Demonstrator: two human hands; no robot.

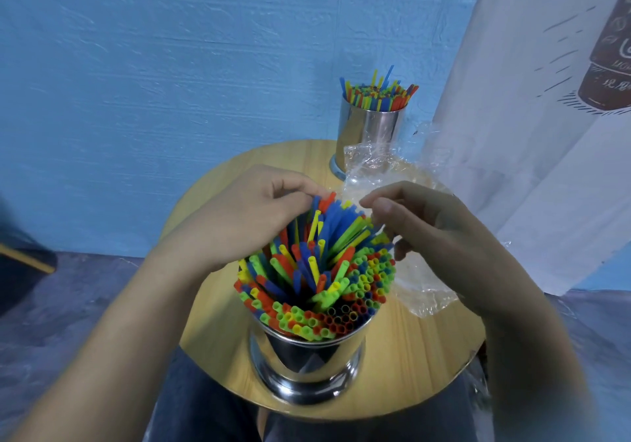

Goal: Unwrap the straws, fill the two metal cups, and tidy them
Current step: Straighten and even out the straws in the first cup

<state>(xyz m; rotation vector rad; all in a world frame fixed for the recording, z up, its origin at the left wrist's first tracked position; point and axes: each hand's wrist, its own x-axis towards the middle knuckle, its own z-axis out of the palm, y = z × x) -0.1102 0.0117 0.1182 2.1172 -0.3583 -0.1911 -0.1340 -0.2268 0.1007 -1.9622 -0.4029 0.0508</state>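
A shiny metal cup stands near the front of the round wooden table, packed with several coloured straws; some stick up and lean toward the back. My left hand curls its fingers round the raised straw tips from the left. On the right, my right hand pinches the tips of the leaning straws between thumb and fingers. A second metal cup, also full of straws, stands at the table's far edge.
Crumpled clear plastic wrap lies on the table's right side, under and behind my right hand. A white printed curtain hangs at the right. The blue wall is close behind, and my knees sit under the front edge.
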